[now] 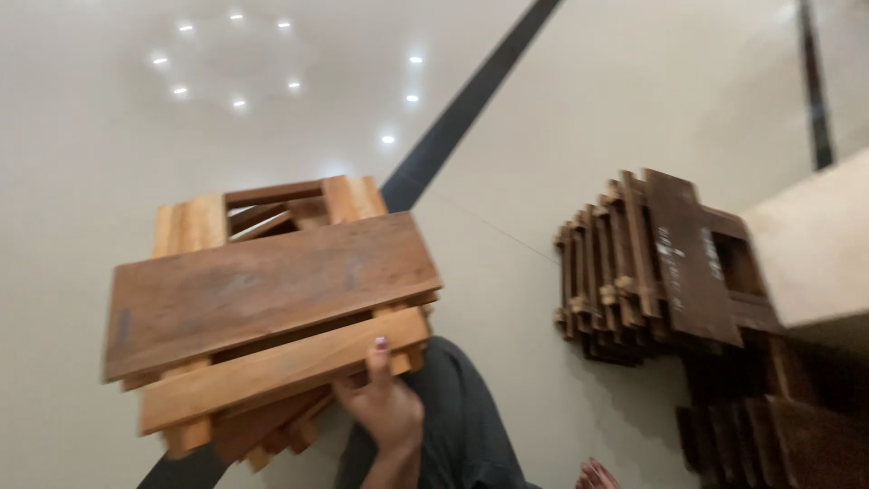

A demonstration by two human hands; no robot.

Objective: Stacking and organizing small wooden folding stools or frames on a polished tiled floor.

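One hand (385, 398) grips the wooden crate (272, 312) from underneath, thumb pressed on its front slat; can't tell which hand. A dark stack of wooden frames (661, 267) sits off to its right on the floor (543, 136).

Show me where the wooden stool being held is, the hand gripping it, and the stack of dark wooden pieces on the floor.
Wooden stool (262, 294): head view, on the dark top plank.
Hand (385, 403): head view, on the back of the hand under the stool's edge.
Stack of dark wooden pieces (634, 267): head view, middle of the stack's slats.
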